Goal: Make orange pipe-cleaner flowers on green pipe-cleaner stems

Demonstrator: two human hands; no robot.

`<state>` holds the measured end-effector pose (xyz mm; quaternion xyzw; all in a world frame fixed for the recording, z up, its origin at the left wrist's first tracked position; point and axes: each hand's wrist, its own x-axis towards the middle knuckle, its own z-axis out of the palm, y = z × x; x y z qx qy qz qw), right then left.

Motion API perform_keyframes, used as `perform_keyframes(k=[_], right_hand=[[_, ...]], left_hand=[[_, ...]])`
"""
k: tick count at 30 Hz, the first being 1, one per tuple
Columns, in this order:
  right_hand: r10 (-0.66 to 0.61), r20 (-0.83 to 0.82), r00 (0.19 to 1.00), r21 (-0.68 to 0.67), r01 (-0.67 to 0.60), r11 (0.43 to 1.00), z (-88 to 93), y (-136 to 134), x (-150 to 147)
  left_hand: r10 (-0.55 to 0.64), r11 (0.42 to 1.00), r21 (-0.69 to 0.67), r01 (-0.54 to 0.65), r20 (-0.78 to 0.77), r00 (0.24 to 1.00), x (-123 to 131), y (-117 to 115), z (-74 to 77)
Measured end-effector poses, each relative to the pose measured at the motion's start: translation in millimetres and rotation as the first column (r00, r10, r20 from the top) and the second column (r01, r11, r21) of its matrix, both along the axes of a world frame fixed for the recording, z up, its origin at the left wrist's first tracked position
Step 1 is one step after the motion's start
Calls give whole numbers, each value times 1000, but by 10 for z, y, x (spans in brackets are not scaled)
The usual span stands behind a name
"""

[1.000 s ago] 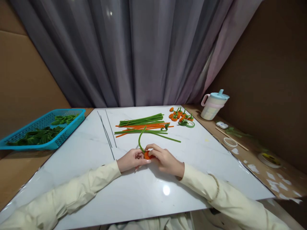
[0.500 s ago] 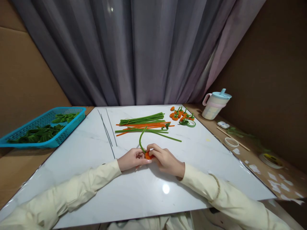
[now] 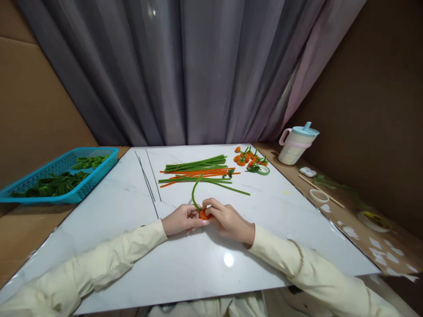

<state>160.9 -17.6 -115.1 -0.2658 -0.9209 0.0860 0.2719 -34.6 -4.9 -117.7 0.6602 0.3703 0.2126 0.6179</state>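
An orange pipe-cleaner pumpkin is pinched between my two hands, just above the white tabletop. A green pipe cleaner rises from it and curves up and to the right at its tip. My left hand is closed on the pumpkin's left side, thumb along its lower edge. From the right, my right hand grips it with bent fingers, hiding part of it. Beyond the hands lie green pipe cleaners in a bundle and orange pipe cleaners.
Several finished orange pumpkins and a green tape roll lie at the back right. Thin dark wires lie at left. A blue basket holds green pieces. A lidded cup and a white ring are at right.
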Motion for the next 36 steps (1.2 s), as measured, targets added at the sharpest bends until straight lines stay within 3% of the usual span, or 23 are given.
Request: perform_keyframes(k=[12, 27, 36], right_hand=[[14, -4, 1000, -6, -14, 1000, 34, -5, 6], [-31, 27, 999, 117, 27, 993, -8, -11, -21], [-17, 0, 1000, 109, 16, 994, -4, -20, -15]], left_hand=[[-4, 1000, 5, 4, 15, 1000, -10, 7, -11], [-26, 1000, -9, 26, 19, 999, -3, 6, -6], [-45, 999, -11, 45, 34, 998, -10, -1, 5]])
